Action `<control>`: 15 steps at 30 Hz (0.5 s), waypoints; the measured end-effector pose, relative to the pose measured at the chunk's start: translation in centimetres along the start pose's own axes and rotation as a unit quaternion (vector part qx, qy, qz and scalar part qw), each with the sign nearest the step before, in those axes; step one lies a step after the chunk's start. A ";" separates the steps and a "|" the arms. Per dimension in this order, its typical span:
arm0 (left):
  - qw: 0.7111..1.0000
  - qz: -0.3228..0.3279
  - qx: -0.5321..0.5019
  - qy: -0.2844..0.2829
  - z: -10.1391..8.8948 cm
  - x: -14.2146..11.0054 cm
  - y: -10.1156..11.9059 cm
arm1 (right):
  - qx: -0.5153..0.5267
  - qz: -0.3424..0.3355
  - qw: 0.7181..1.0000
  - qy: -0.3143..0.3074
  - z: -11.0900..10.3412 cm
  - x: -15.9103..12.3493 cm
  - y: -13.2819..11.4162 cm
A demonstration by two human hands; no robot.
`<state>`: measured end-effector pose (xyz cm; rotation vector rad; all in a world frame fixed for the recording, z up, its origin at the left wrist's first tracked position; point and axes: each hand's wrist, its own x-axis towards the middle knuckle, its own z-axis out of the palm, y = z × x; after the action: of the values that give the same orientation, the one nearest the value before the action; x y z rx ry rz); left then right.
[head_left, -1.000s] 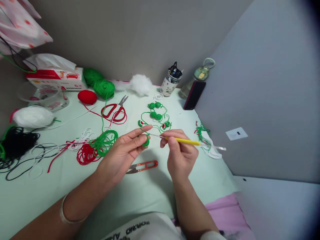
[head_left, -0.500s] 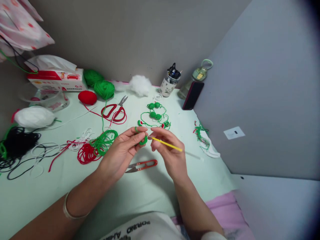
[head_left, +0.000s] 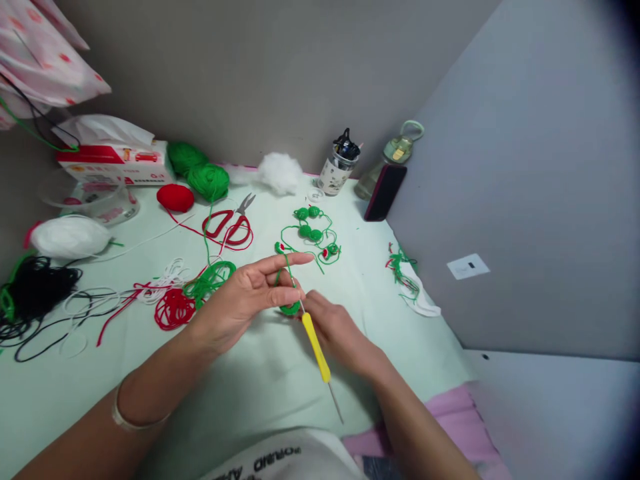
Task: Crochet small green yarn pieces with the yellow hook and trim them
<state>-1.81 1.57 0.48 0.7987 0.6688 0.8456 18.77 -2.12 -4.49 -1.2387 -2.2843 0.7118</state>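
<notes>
Left grip (head_left: 245, 293) reaching in below and right of the red-handled scissors (head_left: 241, 212), index finger stretched rightward with green yarn (head_left: 287, 265) running over it, thumb and fingers pinching the small green crochet piece (head_left: 289, 310). Farther down-right of those scissors, the yellow crochet hook (head_left: 316, 348) slants lengthwise, working end up-left at that thumb, thin tail down-right. Right grip (head_left: 337, 337) comes in from the right, fingers curled close by the hook's upper end, and what it's holding I can't tell!
</notes>
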 end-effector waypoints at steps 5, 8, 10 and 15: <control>1.000 -0.013 0.015 0.014 0.0 0.2 -0.2 | 0.105 0.061 0.982 0.145 -2.7 0.1 0.5; 1.000 -0.028 0.002 0.009 0.2 0.1 -0.4 | 0.033 -0.011 0.982 0.186 -3.1 0.7 -0.1; 0.999 -0.034 -0.006 0.000 0.4 0.1 -0.6 | -0.045 -0.054 0.978 0.195 -3.2 1.2 -0.6; 0.999 -0.043 -0.013 -0.023 0.3 0.2 -1.0 | -0.191 -0.130 0.954 0.190 -3.3 2.5 -1.4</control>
<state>-1.14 1.26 -0.21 0.7588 0.6459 0.7539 18.63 0.09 -0.69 -1.0833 -2.2488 -0.0678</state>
